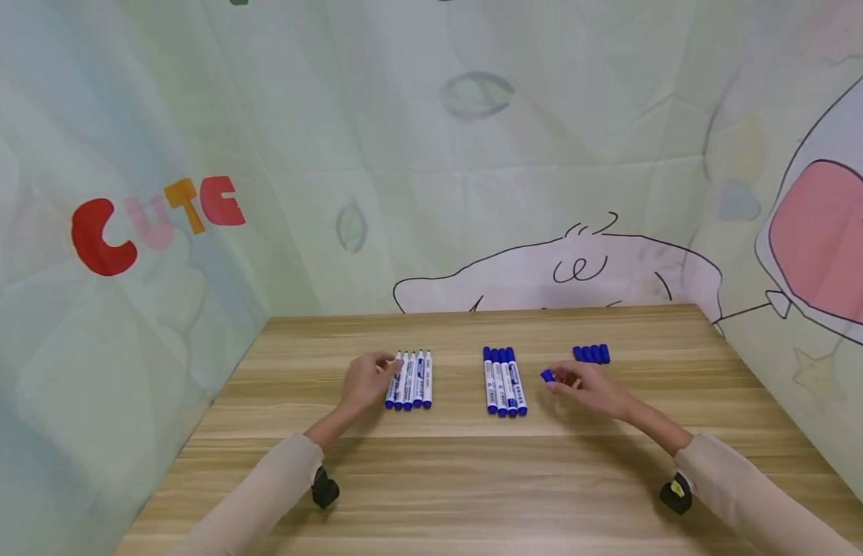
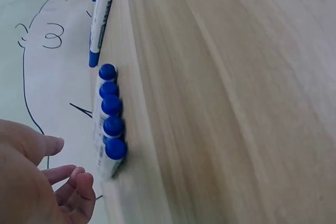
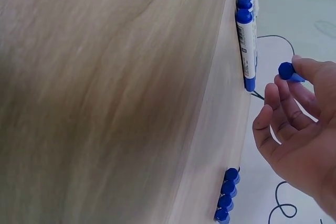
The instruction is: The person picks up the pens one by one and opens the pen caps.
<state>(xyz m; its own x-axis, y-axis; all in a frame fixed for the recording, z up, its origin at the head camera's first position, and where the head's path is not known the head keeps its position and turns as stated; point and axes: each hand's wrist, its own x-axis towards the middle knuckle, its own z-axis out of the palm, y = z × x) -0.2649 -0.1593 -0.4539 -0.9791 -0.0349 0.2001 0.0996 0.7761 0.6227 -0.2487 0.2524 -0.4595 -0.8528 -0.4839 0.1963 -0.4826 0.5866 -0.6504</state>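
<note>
A blue marker cap [image 1: 547, 376] is pinched between the thumb and fingertips of my right hand [image 1: 592, 388], raised over the table; in the right wrist view the cap's closed end [image 3: 286, 71] shows, with the other fingers loosely bent. My left hand [image 1: 365, 380] is at the left side of a row of uncapped white markers [image 1: 409, 386] with blue ends. In the left wrist view its thumb and fingers [image 2: 52, 146] are apart, holding nothing. Between the hands lies a row of markers with blue caps [image 1: 504, 386], side by side.
Several loose blue caps [image 1: 592, 354] lie in a row behind my right hand. Everything lies on a wood-grain table [image 1: 445, 479]. A printed cloth backdrop [image 1: 403, 154] stands behind the table and along its sides.
</note>
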